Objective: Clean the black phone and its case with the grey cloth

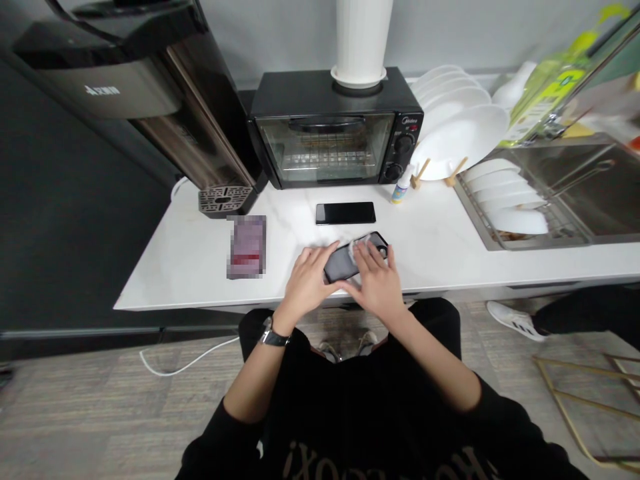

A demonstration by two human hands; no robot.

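Two hands work near the marble counter's (pixel 440 260) front edge: the left hand (pixel 306 283) cupped over a black-cased phone (pixel 337 265), the right hand (pixel 377 287) pinching a grey cloth (pixel 361 248) against it.

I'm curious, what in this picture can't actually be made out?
The black phone: the left hand and right hand cover much of it in the head view.
The flat item on the counter: pixelated, unreadable.
The white column: cut off by the top edge.
The stainless sink: cut off by the right edge.
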